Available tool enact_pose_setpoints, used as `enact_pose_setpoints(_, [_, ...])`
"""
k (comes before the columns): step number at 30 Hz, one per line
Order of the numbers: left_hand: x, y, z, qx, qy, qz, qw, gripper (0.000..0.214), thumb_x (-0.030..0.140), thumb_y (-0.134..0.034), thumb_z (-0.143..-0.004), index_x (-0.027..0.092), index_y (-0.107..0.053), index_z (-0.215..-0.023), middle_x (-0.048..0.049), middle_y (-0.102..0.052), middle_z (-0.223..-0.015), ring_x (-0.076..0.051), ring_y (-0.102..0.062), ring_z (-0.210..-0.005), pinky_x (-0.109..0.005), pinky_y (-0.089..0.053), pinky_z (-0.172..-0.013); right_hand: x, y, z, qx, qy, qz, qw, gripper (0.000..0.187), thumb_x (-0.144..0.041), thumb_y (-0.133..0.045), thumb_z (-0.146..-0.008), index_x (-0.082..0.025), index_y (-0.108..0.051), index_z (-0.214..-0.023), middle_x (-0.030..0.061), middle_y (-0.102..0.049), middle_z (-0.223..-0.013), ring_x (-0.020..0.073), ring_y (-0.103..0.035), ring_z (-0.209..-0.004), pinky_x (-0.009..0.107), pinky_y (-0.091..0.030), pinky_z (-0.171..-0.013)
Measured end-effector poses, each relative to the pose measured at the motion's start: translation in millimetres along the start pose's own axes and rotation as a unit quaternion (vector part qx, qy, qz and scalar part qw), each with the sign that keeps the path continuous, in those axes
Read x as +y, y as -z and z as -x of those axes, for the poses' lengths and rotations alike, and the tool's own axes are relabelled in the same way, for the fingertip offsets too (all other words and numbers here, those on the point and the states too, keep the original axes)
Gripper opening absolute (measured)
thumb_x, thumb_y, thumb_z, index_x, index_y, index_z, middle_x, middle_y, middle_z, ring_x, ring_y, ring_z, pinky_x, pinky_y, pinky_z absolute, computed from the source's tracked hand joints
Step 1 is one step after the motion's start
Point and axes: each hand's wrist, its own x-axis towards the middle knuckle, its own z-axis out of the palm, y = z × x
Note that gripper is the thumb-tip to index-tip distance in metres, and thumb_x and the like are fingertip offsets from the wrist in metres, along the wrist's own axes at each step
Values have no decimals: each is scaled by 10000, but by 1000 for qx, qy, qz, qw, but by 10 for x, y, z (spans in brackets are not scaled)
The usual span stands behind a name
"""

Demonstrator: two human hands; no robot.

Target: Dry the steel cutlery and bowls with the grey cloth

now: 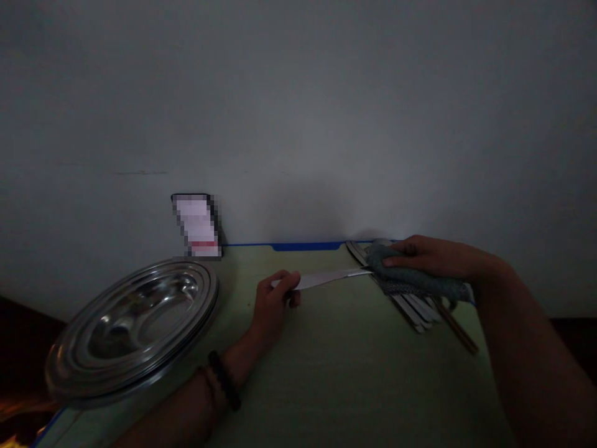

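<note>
My left hand [278, 297] is closed on the broad end of a flat metal piece of cutlery [321, 279], thumb on top. The cutlery points right, and its far end disappears at the cloth, so its kind is hidden. A grey-green cloth [415, 274] is bunched in my right hand [426, 254], whose fingers press down around it. Below and beside that cloth lie several metal cutlery pieces [410, 311], their flat handles towards me. Brown chopsticks [454, 326] lie to the right of them.
Stacked round metal plates [68, 367] with moulded compartments stand at the left. Behind them a phone [198, 224] leans on the grey wall [298, 112]. The pale green tabletop [336, 373] has a blue edge [305, 246] against the wall.
</note>
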Motion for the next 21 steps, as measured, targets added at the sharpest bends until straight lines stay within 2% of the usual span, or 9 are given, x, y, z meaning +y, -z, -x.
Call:
enact_pose_setpoints(2, [10,-2,13,-27,9,-38,999,355,349,-620,-738,149,-507,-467,57,-424,-377,-41,-365,-372,-190,-272,-405,-10,27,9,28,-6,31,999,440,-570,-572,-710,-161,-722,-773,49,-695,-674,173,-587,-544,276,-437,-515])
enact_pose_setpoints(4, [19,0,24,-48,18,-57,997,383,399,-612,-740,152,-497,-470,65,-397,-372,-38,-329,-361,-196,-241,-396,-51,47,17,17,-2,58,998,439,-564,-554,-729,-161,-716,-800,42,-695,-693,175,-595,-576,275,-443,-543])
enact_pose_setpoints(8, [13,6,42,-96,34,-70,992,398,469,-612,-719,157,-497,-501,63,-408,-399,-42,-316,-371,-199,-204,-387,-205,38,56,-91,22,111,989,448,-548,-494,-786,-156,-695,-866,38,-691,-770,162,-606,-657,253,-450,-592])
enact_pose_setpoints(11, [-19,0,68,-195,63,-119,972,396,500,-606,-721,151,-553,-543,64,-401,-392,-43,-306,-355,-199,-192,-373,-380,-101,61,-170,44,181,968,461,-542,-460,-810,-147,-692,-853,43,-679,-748,156,-600,-651,240,-428,-563])
enact_pose_setpoints(13, [-47,-7,86,-277,80,-144,947,403,518,-601,-721,143,-593,-574,63,-397,-392,-46,-311,-346,-199,-199,-367,-505,-252,21,-205,67,216,952,433,-512,-455,-820,-152,-690,-866,41,-676,-757,154,-598,-653,235,-411,-549])
enact_pose_setpoints(14, [-60,-9,91,-297,86,-145,940,408,528,-601,-715,141,-604,-587,62,-399,-397,-46,-311,-344,-200,-202,-365,-559,-328,-10,-214,82,231,946,417,-491,-450,-827,-152,-691,-862,42,-675,-754,153,-597,-650,236,-407,-552])
enact_pose_setpoints(15, [-72,-9,93,-296,89,-140,941,411,536,-602,-708,140,-609,-597,62,-399,-401,-45,-308,-343,-200,-199,-363,-600,-394,-45,-207,95,240,944,398,-469,-453,-829,-153,-688,-882,45,-677,-770,154,-598,-657,239,-406,-560])
enact_pose_setpoints(17, [-86,-7,84,-251,93,-114,957,405,540,-609,-694,146,-604,-601,69,-378,-394,-45,-295,-339,-201,-183,-359,-633,-474,-110,-202,117,233,944,397,-451,-436,-842,-148,-678,-925,51,-680,-797,155,-600,-672,242,-409,-573])
enact_pose_setpoints(21, [-53,1,31,-128,103,-50,985,344,460,-670,-645,159,-555,-527,64,-391,-374,-44,-294,-332,-207,-159,-353,-498,-376,-144,-202,102,184,956,451,-488,-407,-856,-126,-668,-919,57,-681,-791,150,-602,-671,235,-427,-574])
